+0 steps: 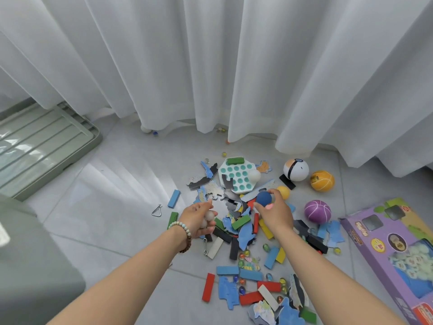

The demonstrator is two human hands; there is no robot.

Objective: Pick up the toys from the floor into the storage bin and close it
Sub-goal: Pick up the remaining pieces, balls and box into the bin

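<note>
Over the pale tiled floor (105,188), head view: right hand (275,214) grips a dark blue rubber ball (263,198) above the messy pile of coloured wooden blocks and puzzle pieces (243,233). Left hand (198,219) curls round small white balls (209,216). Sage-green plastic storage bin (30,254) sits lower left, with its ribbed lid (46,141) lying apart on the floor.

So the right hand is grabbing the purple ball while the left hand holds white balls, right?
Not quite. In the head view the right hand grips the dark blue ball; the purple ball lies untouched on the floor. The left hand does hold white balls.
</note>
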